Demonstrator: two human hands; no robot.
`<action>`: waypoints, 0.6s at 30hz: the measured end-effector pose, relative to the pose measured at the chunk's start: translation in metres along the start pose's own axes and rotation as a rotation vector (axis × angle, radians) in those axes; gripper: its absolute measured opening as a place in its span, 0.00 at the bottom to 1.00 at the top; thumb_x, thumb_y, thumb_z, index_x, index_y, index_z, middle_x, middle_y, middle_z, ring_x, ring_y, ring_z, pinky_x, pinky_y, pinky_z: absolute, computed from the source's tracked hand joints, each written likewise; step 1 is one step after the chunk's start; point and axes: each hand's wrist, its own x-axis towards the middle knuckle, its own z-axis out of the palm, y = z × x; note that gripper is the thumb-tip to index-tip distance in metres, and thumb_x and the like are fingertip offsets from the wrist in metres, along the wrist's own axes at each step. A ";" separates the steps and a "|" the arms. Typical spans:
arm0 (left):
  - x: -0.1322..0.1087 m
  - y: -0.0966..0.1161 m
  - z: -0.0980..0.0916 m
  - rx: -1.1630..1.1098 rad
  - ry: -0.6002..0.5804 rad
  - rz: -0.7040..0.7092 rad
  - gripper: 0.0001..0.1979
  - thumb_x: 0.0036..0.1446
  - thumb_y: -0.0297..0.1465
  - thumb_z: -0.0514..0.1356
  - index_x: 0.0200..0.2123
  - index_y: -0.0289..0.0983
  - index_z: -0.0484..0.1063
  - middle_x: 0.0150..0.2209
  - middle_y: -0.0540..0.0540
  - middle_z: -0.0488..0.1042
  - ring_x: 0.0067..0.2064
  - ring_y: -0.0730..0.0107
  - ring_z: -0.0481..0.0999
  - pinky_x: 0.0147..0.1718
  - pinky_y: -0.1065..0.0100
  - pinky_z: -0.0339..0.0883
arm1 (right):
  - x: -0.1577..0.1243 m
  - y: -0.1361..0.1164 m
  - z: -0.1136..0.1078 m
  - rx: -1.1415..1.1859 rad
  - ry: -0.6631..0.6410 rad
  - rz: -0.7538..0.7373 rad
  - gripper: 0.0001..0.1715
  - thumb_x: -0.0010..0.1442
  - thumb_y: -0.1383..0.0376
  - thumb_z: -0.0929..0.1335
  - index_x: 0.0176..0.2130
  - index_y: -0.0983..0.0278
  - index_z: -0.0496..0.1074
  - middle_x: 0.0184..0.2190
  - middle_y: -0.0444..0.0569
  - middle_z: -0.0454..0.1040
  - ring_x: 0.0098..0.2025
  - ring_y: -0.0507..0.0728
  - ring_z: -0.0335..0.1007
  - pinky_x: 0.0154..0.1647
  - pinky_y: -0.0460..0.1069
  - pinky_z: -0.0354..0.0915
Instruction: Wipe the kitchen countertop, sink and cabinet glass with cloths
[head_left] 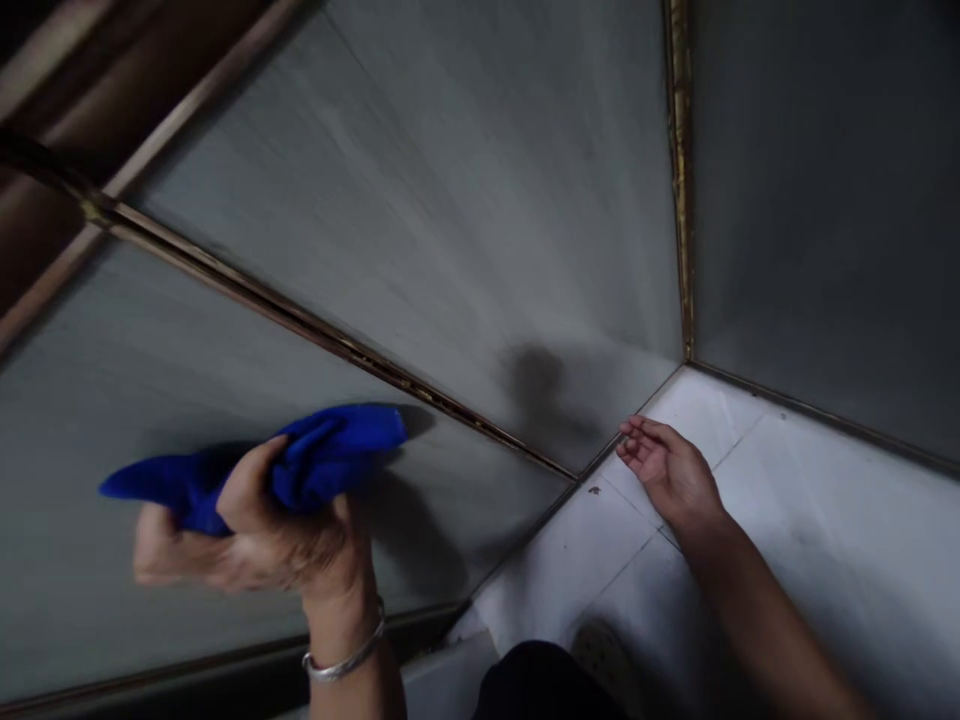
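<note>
My left hand [255, 535] is closed round a bright blue cloth [315, 455] and holds it against a grey tiled wall [420, 200] at the lower left. A silver bangle [345, 660] sits on that wrist. The hand is a little blurred by motion. My right hand [667, 470] rests on the white tiled floor [787, 520] close to the base of the wall, near the corner. Its fingers are loosely curled and apart, and nothing is in them.
Brownish grout lines [679, 180] run between the large grey wall tiles and down the corner. A round floor drain [600, 650] lies near the bottom centre, beside my dark-clothed knee [540, 685]. A brown wooden frame [82, 90] shows at the upper left.
</note>
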 end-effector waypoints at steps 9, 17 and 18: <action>-0.113 0.029 0.011 -0.130 -0.371 0.381 0.15 0.64 0.28 0.61 0.48 0.51 0.82 0.54 0.40 0.71 0.53 0.56 0.66 0.50 0.53 0.63 | 0.000 -0.013 -0.002 -0.011 0.020 -0.049 0.10 0.46 0.65 0.74 0.32 0.65 0.74 0.28 0.46 0.77 0.25 0.49 0.70 0.28 0.44 0.73; -0.257 0.044 -0.006 -0.225 -0.794 0.738 0.24 0.53 0.21 0.65 0.49 0.51 0.82 0.53 0.40 0.79 0.46 0.53 0.73 0.40 0.59 0.69 | -0.019 -0.068 0.042 -0.080 -0.020 -0.325 0.10 0.45 0.60 0.73 0.29 0.63 0.77 0.27 0.47 0.80 0.24 0.50 0.69 0.29 0.46 0.68; -0.267 0.042 -0.002 -0.234 -0.802 0.734 0.25 0.51 0.22 0.67 0.49 0.52 0.82 0.53 0.41 0.79 0.46 0.52 0.74 0.40 0.58 0.70 | -0.021 -0.080 0.048 -0.111 -0.032 -0.393 0.11 0.46 0.59 0.73 0.30 0.63 0.77 0.27 0.47 0.80 0.25 0.50 0.69 0.31 0.47 0.68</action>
